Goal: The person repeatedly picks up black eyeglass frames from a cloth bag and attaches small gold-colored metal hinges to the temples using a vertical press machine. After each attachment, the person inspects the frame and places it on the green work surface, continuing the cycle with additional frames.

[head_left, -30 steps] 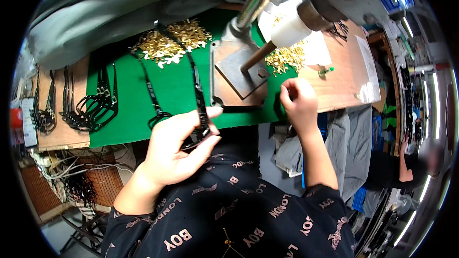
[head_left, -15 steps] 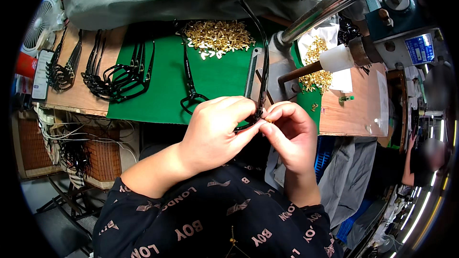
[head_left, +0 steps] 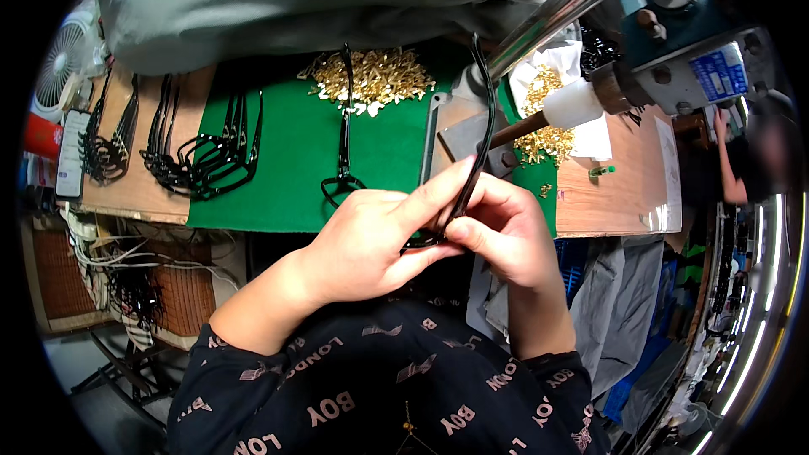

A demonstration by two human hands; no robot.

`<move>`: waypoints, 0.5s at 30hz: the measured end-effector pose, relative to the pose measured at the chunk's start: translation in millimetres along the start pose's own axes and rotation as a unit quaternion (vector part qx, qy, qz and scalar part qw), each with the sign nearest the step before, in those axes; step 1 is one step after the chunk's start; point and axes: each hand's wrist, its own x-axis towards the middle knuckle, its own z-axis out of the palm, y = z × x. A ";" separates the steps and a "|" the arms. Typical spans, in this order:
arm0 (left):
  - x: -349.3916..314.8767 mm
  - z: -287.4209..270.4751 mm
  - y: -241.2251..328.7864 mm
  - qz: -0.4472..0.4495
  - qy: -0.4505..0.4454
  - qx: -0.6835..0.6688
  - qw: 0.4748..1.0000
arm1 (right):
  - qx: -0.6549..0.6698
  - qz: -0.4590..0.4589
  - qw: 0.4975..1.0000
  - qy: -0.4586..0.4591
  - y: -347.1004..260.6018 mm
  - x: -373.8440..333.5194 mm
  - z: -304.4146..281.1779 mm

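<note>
A black eyeglass frame (head_left: 490,109) is held between my two hands over the front edge of the green mat. Both temples point away from me. My left hand (head_left: 358,240) is closed around the front of the frame, with one rim showing beyond its knuckles. My right hand (head_left: 514,236) pinches the frame near the base of the right temple, thumb against fingers. Whether a small part is also between those fingertips is hidden. Beyond the hands, small gold metal pieces (head_left: 379,76) lie heaped on the green mat (head_left: 291,190).
Black eyeglass frames (head_left: 206,160) stand in rows at the left, beside a phone (head_left: 73,152) and a fan (head_left: 67,63). A press-like machine (head_left: 666,76) reaches in from the right, above more gold pieces (head_left: 548,139). Grey cloth (head_left: 320,0) hangs at the back. Another person is far right.
The frame has turned in my hands, its left temple now more upright and farther right. My right fingers have closed in on the temple base; a gold bit seen at their tips is now hidden.
</note>
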 end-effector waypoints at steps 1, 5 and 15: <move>4.8 -1.6 2.8 0.009 -0.028 -0.010 1.000 | -0.069 -0.013 0.997 -0.030 -5.4 -0.7 -7.6; 26.3 3.7 26.0 -0.068 -0.070 -0.220 0.971 | -0.069 -0.064 0.996 0.007 -35.3 -7.3 -13.5; 114.4 55.8 35.8 -0.101 0.097 -0.406 0.903 | -0.375 -0.516 0.683 0.355 -167.9 -22.1 -47.5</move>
